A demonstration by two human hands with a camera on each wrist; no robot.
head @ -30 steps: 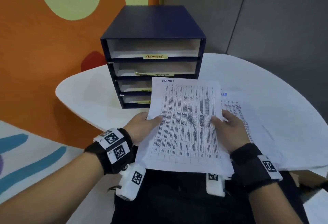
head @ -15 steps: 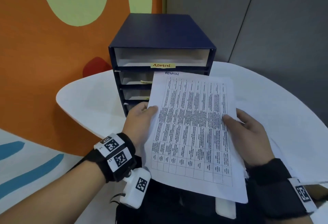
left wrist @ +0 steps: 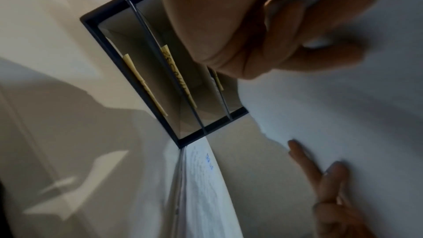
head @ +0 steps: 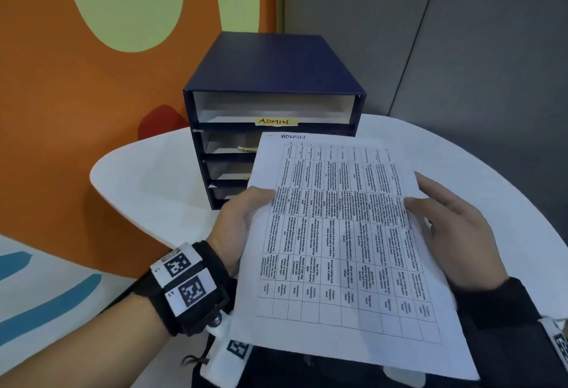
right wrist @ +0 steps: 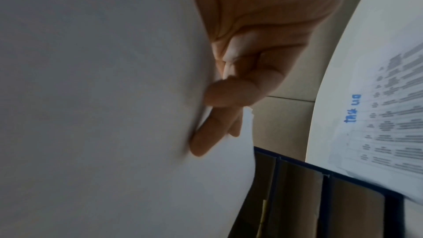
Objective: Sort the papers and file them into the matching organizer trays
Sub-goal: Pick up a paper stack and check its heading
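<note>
I hold a printed sheet (head: pixel 338 249), a table of text with "ADMIN" handwritten at its top edge, tilted in front of me. My left hand (head: pixel 246 221) pinches its left edge, thumb on top. My right hand (head: pixel 442 221) pinches the right edge, thumb on the print and fingers (right wrist: pixel 219 111) against the blank underside (right wrist: pixel 103 97). Just past the sheet's top edge stands a navy organizer (head: pixel 276 65) with several stacked trays. Its top tray (head: pixel 270 108) carries a yellow "ADMIN" label (head: pixel 276 121). The sheet hides parts of the lower trays.
The organizer stands on a white rounded table (head: pixel 153 178). A pile of further printed papers (right wrist: pixel 389 115) lies on the table right of the organizer, also seen as the pile (left wrist: pixel 206 178) in the left wrist view. An orange wall is to the left, grey panels behind.
Both hands have lifted the ADMIN sheet off the pile and carried it up and forward, nearer the organizer. The pile on the table is now hidden behind the sheet in the head view.
</note>
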